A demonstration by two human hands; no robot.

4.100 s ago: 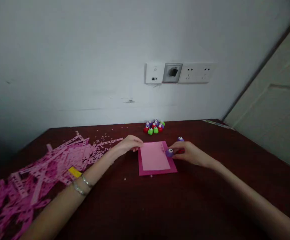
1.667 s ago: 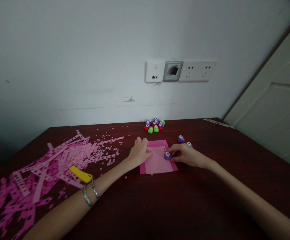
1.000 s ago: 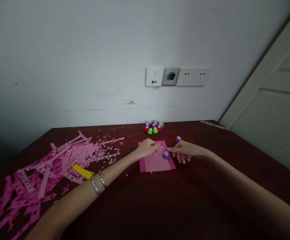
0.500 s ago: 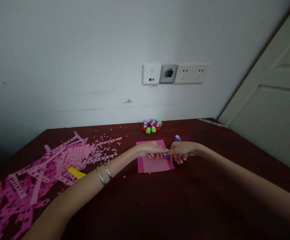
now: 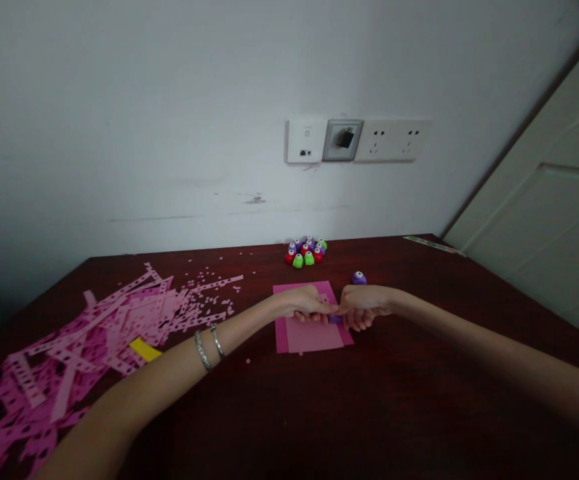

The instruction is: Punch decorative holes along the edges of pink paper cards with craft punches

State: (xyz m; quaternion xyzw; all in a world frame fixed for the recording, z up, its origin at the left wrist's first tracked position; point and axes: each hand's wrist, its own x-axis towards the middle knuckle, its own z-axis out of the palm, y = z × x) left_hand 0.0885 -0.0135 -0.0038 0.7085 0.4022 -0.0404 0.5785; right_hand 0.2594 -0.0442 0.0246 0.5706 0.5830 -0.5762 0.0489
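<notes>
My left hand (image 5: pixel 309 302) and my right hand (image 5: pixel 362 305) meet over the pink paper (image 5: pixel 312 337), thumbs pressed together. Between them a small purple paper punch (image 5: pixel 335 319) shows, mostly covered by the fingers of both closed hands. The paper is a lighter pink sheet lying on a darker pink one. Just behind my right hand stands another purple punch (image 5: pixel 359 277), round, with a white eye-like top.
Red, green and purple punches (image 5: pixel 306 253) cluster near the wall. Punched pink paper strips (image 5: pixel 94 333) and tiny cut-outs heap on the left, with a yellow strip (image 5: pixel 144 349) among them. A flat strip (image 5: pixel 434 245) lies at the back right. Wall sockets (image 5: pixel 392 141) sit above.
The view has shifted slightly. Both hands stay together at the paper, with the thumbs still meeting; a bit more of the purple punch's side shows between them.
</notes>
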